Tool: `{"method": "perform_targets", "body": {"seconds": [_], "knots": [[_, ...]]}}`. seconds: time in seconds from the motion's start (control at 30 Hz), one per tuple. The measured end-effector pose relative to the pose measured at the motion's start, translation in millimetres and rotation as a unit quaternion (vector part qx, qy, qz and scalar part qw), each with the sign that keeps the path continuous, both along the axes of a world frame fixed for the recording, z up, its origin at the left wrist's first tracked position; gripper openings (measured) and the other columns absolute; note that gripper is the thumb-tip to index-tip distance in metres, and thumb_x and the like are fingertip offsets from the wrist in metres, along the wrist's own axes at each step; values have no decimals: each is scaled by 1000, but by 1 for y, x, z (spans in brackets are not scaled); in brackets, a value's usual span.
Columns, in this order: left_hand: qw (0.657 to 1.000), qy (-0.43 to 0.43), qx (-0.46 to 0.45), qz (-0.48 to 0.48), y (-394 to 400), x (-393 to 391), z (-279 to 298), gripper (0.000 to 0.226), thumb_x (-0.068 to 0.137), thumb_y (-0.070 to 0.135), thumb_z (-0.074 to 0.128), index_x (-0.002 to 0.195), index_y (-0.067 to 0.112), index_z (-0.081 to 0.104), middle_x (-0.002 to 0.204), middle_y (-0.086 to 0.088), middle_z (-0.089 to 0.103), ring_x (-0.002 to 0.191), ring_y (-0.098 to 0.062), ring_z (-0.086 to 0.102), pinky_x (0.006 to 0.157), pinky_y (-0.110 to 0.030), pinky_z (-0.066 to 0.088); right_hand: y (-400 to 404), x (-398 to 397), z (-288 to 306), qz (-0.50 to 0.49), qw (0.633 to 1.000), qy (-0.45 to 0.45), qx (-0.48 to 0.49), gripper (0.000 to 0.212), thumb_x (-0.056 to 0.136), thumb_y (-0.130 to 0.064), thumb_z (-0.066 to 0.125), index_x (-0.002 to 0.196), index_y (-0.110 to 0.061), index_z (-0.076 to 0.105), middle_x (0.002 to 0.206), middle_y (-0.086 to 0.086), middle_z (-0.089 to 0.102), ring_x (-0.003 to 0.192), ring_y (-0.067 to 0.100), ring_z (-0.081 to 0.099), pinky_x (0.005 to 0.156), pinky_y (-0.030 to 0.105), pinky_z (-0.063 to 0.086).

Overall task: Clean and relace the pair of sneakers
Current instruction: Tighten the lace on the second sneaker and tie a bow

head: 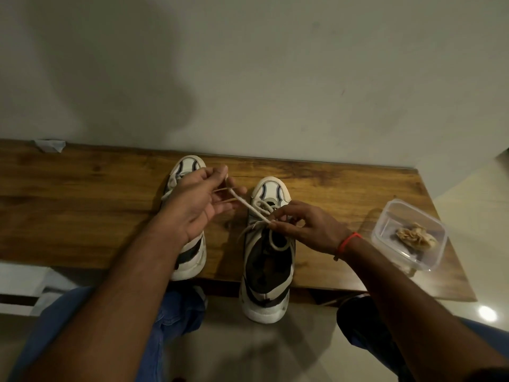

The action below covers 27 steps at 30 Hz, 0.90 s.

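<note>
left hand (192, 201): fingers curled, pinching the cream cotton shoelace (249, 206) pulled taut | right hand (305, 227): pinching same lace at the eyelets | right white-and-black sneaker (265, 271) on brown wooden bench (82, 194), heel hanging off the edge | other white-and-black sneaker (190, 260) just beside

No text, label, brand, number or sign can be read anywhere in this dim, wide-angle head view.
</note>
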<state>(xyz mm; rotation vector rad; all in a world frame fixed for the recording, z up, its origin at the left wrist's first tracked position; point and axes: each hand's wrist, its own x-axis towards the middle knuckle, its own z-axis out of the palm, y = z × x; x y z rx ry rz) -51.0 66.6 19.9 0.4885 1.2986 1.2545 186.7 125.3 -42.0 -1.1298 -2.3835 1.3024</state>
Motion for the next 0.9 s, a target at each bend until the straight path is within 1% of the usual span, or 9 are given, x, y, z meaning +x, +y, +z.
{"method": "perform_targets", "body": {"seconds": [0.13,0.2,0.3,0.4,0.47,0.6,0.7,0.77,0.9], "knots": [[984,102,-59,-134,-3,3,-6,27,85,18,71,108,5,72,82,-5,72,65,-11,66,69,-33,61,0,2,1,-10,999,21,-42,24,92,-46,61,112,-36,69,112,-9,61,99,7,60,79,28,55],[966,109,-82,-220,-6,3,-4,31,80,17,72,107,3,75,85,-7,75,66,-11,67,64,-28,61,2,4,3,-21,996,34,-75,22,94,-39,62,114,-33,68,112,-10,64,96,6,64,73,23,54],[938,154,-91,-296,-9,1,-4,20,90,8,67,108,5,76,98,-11,78,80,-16,74,69,-25,60,4,6,3,-36,994,48,-88,16,93,-34,64,108,-28,65,107,-6,64,91,9,65,68,21,53],[921,216,-92,-311,-9,8,-7,18,93,7,66,109,7,74,96,-10,79,90,-21,76,81,-32,60,3,6,4,-43,994,55,-86,13,92,-32,66,99,-22,64,101,-4,66,87,8,64,68,21,54],[919,247,-86,-296,-8,15,-10,15,92,8,68,107,8,73,91,-7,79,87,-20,77,83,-35,62,3,5,4,-39,995,46,-81,9,93,-32,65,97,-24,65,100,-5,66,87,8,64,69,22,54],[907,296,-67,-292,-7,21,-17,9,96,14,65,103,14,71,83,-2,76,68,-10,72,60,-23,57,4,6,6,-27,996,39,-73,4,93,-31,65,97,-30,64,103,-6,65,91,7,63,70,21,52],[925,257,-75,-268,-5,10,-15,10,98,14,62,106,12,68,73,0,68,53,-9,59,57,-30,56,3,6,6,1,998,37,-51,22,93,-30,66,112,-37,59,116,-6,60,101,7,61,75,22,55],[910,273,-87,-300,-5,0,-14,10,98,16,64,106,13,69,70,1,67,49,-7,53,54,-30,52,2,6,4,34,999,9,0,30,93,-33,65,122,-36,59,120,-6,56,104,8,58,80,24,55],[883,316,-118,-326,-5,-10,-15,10,96,14,65,100,11,74,76,-3,70,49,-5,52,52,-24,48,3,2,4,38,999,13,16,23,91,-34,67,114,-33,65,114,-2,57,101,11,57,81,25,52]]}}
